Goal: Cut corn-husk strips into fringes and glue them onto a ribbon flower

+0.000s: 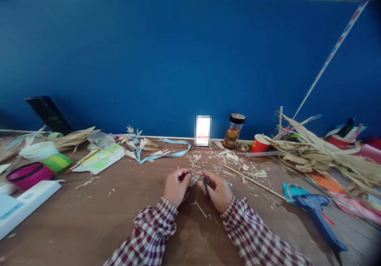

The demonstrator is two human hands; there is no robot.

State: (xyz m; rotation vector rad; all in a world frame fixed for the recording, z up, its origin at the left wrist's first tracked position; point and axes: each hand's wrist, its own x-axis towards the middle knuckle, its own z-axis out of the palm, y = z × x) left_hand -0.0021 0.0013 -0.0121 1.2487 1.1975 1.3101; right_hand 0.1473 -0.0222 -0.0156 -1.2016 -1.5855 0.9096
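My left hand (177, 186) is over the brown table, thumb and fingertips pinched together. Whatever they pinch, if anything, is too small to tell. Across a small gap, my right hand (218, 190) holds a slim dark pointed tool (205, 182) between thumb and fingers, its thin tip pointing away from me. The frame does not show the tool's exact kind. Pale straw-like clippings (195, 175) lie scattered around and beyond both hands. A thin stick (253, 179) rests on the table to the right of my right hand.
A blue hot glue gun (320, 214) lies at right, near dried husks (324, 155). A red paper cup (260, 143), a lidded jar (233, 133) and a bright blurred phone-like screen (203, 131) stand by the blue partition (166, 60). A light-blue ribbon (178, 154) and white power strip (32, 200) are left.
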